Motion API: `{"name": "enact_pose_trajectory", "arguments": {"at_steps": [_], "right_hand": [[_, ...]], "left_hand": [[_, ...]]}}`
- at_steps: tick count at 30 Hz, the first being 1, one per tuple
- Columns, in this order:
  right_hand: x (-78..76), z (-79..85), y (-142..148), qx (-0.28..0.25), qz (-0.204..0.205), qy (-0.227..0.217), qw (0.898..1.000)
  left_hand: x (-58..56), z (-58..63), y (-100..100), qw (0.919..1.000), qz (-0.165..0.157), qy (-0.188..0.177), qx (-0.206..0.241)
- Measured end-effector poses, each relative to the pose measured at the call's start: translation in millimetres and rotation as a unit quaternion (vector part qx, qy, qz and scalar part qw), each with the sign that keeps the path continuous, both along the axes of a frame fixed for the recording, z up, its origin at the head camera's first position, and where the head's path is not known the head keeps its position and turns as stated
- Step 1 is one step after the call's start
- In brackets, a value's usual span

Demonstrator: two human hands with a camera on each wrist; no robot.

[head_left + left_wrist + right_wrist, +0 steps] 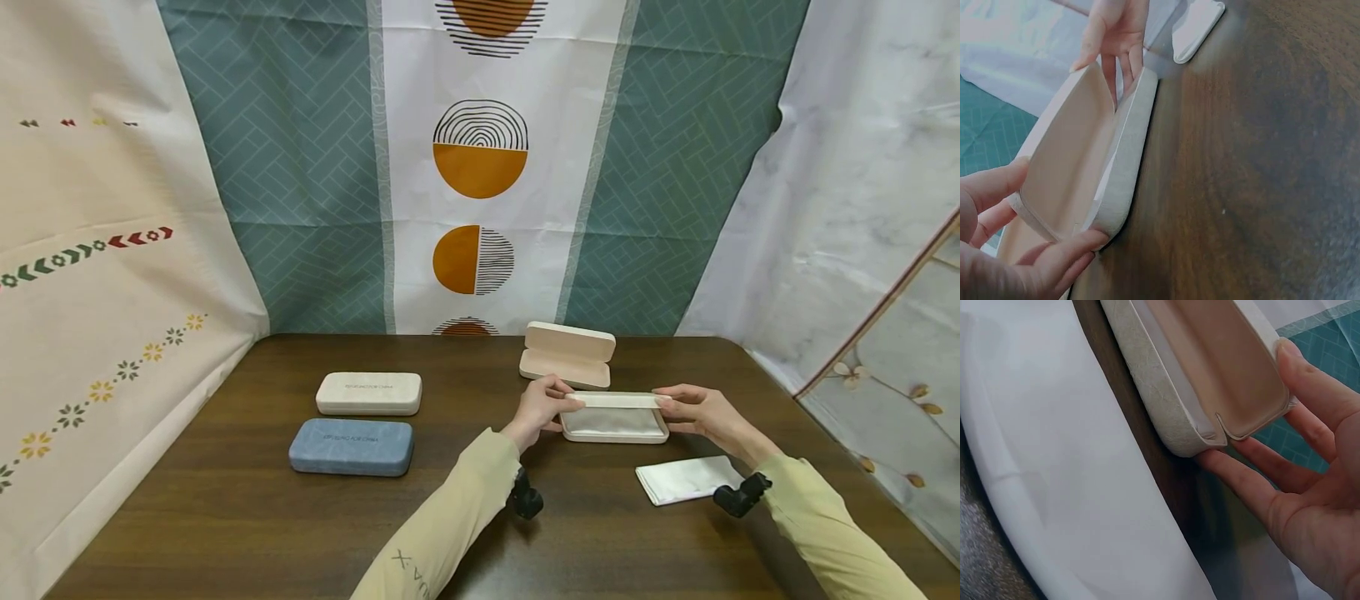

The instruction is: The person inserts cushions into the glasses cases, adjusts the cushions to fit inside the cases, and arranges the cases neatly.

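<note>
A cream glasses case [615, 437] with a pinkish-beige lining stands part open on the table, its lid [621, 401] tilted up. White cloth [611, 421] lies in its base. My left hand [542, 408] grips the left end; in the left wrist view the thumb is on the lid's rim and fingers touch the base's corner. At the right end my right hand [705, 414] holds the lid, its thumb on the rim and other fingers around the hinge corner in the right wrist view. A folded white cloth [686, 480] lies in front of the right hand.
Behind the held case stands another open cream case [566, 367] with a beige lining. To the left lie two closed cases, a cream one [369, 394] and a blue one [351, 447]. Patterned cloths hang around the brown wooden table [247, 517].
</note>
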State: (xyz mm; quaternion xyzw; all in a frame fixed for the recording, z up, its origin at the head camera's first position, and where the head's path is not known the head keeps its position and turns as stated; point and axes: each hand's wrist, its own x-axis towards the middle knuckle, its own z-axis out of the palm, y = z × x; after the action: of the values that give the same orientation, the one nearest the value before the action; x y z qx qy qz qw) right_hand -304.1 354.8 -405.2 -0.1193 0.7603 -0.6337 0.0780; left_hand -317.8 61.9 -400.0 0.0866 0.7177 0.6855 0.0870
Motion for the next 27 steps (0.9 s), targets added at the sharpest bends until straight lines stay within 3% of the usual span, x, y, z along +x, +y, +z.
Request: {"name": "enact_pose_trajectory", "arguments": {"at_steps": [5, 23, 27], "right_hand": [[-0.6, 2.1, -0.4, 0.006, 0.015, -0.005, 1.0], [-0.2, 1.2, -0.3, 0.007, 0.029, -0.013, 0.999], [1.2, 0.1, -0.2, 0.01, 0.004, -0.016, 1.0]], "left_hand": [[1.8, 2.3, 0.6, 0.9995, 0.017, 0.011, -0.024], [3.1, -6.4, 0.5, 0.9998, 0.011, 0.015, 0.005], [3.8, -5.7, 0.8, 0.9998, 0.007, 0.02, 0.003]]}}
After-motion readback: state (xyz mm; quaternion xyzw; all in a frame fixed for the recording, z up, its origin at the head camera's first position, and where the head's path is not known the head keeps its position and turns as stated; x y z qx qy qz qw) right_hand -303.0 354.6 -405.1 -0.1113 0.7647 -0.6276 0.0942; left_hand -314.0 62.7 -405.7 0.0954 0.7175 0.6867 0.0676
